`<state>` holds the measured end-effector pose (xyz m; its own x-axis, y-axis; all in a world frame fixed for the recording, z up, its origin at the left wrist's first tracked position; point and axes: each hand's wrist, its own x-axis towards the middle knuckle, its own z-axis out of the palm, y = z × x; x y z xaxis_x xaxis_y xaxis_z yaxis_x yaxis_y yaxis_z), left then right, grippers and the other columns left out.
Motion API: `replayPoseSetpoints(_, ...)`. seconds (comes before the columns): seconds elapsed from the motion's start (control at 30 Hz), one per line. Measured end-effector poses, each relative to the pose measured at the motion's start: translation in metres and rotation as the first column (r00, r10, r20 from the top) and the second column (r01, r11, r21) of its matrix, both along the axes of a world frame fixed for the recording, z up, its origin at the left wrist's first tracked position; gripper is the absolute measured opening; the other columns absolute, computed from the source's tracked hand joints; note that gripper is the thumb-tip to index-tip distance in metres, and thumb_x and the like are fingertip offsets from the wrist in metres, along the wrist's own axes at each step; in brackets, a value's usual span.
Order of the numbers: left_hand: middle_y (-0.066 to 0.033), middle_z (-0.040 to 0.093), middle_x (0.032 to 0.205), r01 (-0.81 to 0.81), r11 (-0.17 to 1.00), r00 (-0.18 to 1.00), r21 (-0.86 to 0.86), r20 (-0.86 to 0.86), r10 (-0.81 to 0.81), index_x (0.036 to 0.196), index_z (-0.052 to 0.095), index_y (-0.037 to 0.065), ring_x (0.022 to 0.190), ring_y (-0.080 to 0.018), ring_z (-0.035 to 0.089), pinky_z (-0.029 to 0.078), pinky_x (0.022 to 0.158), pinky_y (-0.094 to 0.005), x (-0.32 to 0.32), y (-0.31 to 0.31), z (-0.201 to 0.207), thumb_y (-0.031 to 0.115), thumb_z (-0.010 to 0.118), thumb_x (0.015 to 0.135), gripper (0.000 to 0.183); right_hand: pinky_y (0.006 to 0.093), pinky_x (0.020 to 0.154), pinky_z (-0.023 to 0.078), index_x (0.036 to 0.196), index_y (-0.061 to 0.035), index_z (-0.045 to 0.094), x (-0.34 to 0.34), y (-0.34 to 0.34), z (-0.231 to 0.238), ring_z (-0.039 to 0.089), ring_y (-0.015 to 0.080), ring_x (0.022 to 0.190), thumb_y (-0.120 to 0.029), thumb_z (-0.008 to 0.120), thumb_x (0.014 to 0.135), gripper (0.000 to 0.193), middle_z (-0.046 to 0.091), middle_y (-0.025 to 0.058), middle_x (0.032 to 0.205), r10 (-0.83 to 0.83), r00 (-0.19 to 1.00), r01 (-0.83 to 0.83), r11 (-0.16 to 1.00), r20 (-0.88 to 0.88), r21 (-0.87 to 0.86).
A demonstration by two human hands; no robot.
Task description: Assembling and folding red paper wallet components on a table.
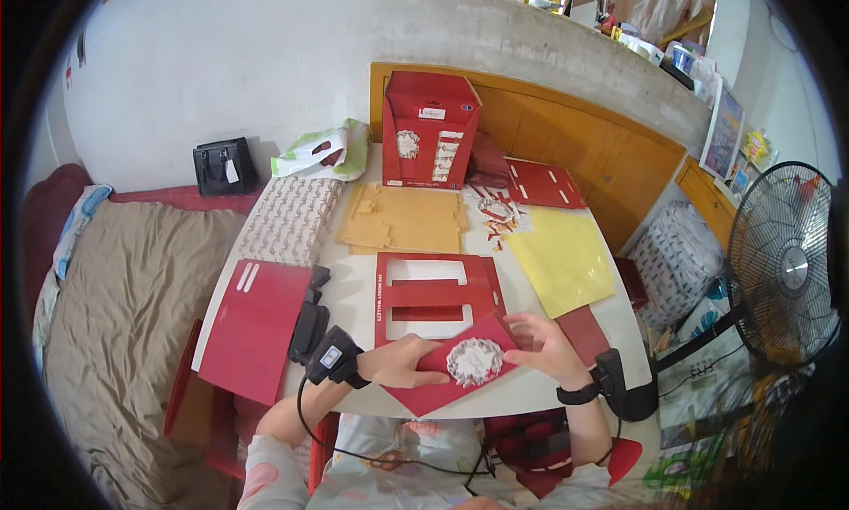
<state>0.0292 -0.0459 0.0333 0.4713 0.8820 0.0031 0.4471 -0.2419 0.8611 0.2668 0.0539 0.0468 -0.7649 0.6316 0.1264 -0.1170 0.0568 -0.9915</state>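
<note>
Near the table's front edge I hold a red card [431,398] tilted, with a round, ruffled white-and-silver rosette [475,361] on its face. My left hand [400,361] grips its left side, fingers partly hidden behind it. At its upper right corner, my right hand [541,344] has thumb and fingers closed on the edge, close to the rosette. Beneath and beyond the card lies a flat red cardboard display piece [486,278] with two cut-out windows. Whether the card touches it cannot be made out.
A red display box [432,95] stands at the back. Tan sheets [416,211], a yellow sheet [566,262], patterned paper [287,223] and a large red sheet [252,320] lie around. Paper scraps [497,211] sit at the back right. A fan [787,267] stands right; a cable hangs from my left wrist.
</note>
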Motion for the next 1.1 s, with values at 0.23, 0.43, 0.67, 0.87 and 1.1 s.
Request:
replayPoseSetpoints(0.23,-0.0231,0.060,0.080,0.116,0.993,0.979,0.018,-0.170,-0.112,0.108,0.051,-0.002,0.074,-0.0336,0.059,0.046,0.066,-0.0366,0.015,0.008,-0.005,0.024,0.063,0.074,0.044,0.0243,0.078,0.045,0.108,0.0002,0.054,0.006,-0.007,-0.032,0.055,0.0086,0.086,-0.009,0.068,0.073,0.039,0.061,0.0036,0.097,0.177,0.933,-0.200,0.979,0.314,0.041)
replayPoseSetpoints(0.43,-0.0197,0.059,0.071,0.080,0.997,0.987,0.022,-0.139,-0.076,0.093,0.058,-0.003,0.062,-0.0294,0.058,0.044,0.057,-0.0329,0.012,0.006,-0.014,0.025,0.064,0.075,0.035,0.0245,0.075,0.046,0.101,0.0006,0.057,-0.002,-0.017,-0.042,0.055,0.0083,0.083,-0.009,0.069,0.072,0.033,0.061,0.0031,0.093,0.156,0.959,-0.156,0.988,0.239,-0.019)
replayPoseSetpoints(0.67,-0.0196,0.059,0.071,0.081,0.997,0.985,0.019,-0.152,-0.077,0.094,0.058,-0.003,0.061,-0.0272,0.058,0.044,0.057,-0.0322,0.010,0.004,-0.014,0.025,0.064,0.075,0.035,0.0241,0.074,0.046,0.100,-0.0003,0.058,-0.005,-0.023,-0.048,0.055,0.0082,0.083,-0.007,0.069,0.071,0.032,0.061,0.0030,0.093,0.117,0.972,-0.103,0.992,0.204,-0.077)
replayPoseSetpoints(0.87,-0.0189,0.060,0.071,0.075,0.997,0.982,0.004,-0.177,-0.073,0.094,0.058,-0.003,0.061,-0.0267,0.058,0.044,0.057,-0.0320,0.008,0.002,-0.014,0.025,0.064,0.075,0.034,0.0235,0.073,0.046,0.099,-0.0003,0.059,-0.008,-0.030,-0.045,0.056,0.0080,0.081,-0.005,0.068,0.071,0.029,0.062,0.0034,0.091,0.086,0.979,-0.072,0.994,0.184,-0.082)
replayPoseSetpoints(1.1,-0.0184,0.060,0.072,0.078,0.990,0.997,0.120,-0.002,-0.078,0.098,0.056,-0.003,0.060,-0.0264,0.056,0.044,0.057,-0.0322,0.012,0.003,-0.013,0.027,0.064,0.076,0.038,0.0248,0.074,0.046,0.100,0.0006,0.058,-0.003,-0.029,-0.045,0.057,0.0098,0.083,-0.009,0.067,0.074,0.029,0.062,0.0050,0.094,0.066,0.986,-0.032,0.976,0.151,-0.217)
